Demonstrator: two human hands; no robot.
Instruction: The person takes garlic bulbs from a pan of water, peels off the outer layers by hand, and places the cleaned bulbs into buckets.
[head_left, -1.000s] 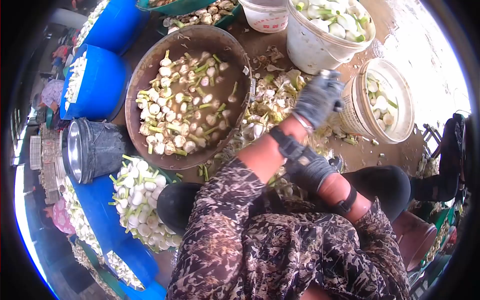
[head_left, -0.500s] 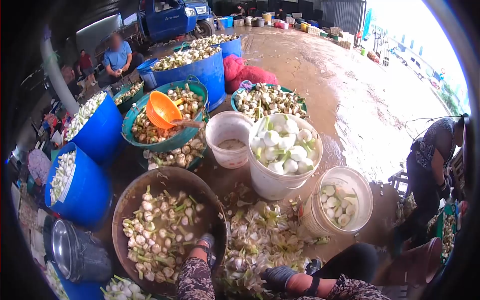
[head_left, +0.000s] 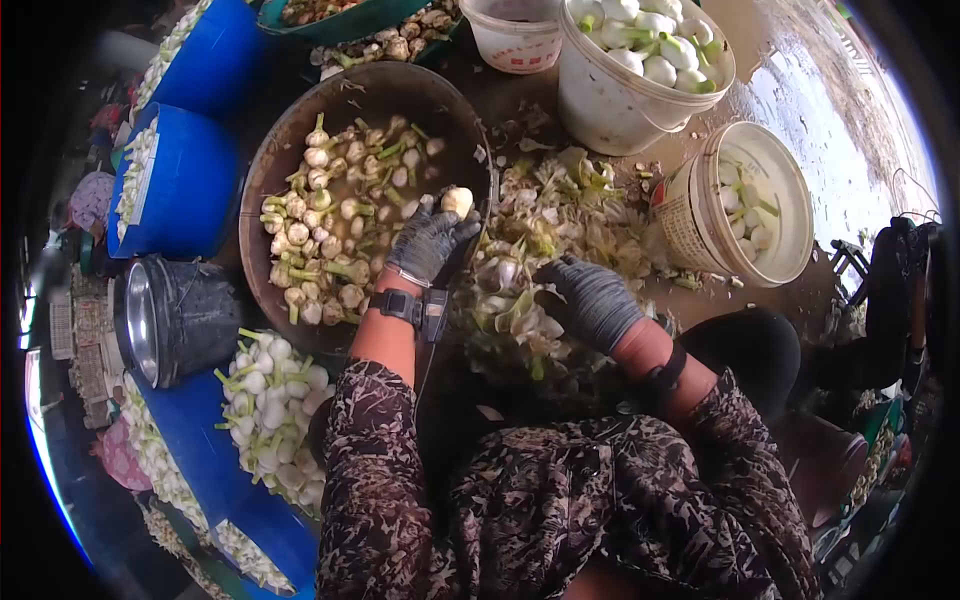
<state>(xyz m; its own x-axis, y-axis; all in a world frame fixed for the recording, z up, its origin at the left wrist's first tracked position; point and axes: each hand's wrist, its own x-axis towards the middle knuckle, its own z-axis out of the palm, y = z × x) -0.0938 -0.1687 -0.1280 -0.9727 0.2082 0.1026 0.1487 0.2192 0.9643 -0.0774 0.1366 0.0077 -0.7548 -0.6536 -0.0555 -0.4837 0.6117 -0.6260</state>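
Left hand (head_left: 425, 243), gloved, fingers pinching pale bulb (head_left: 457, 201) over right rim of brown basin (head_left: 262, 205) full of unpeeled bulbs. Right hand (head_left: 592, 300), gloved, fingers curled shut, whether gripping anything cannot tell, resting on peel heap (head_left: 545, 225). White bucket (head_left: 700, 225) far right.
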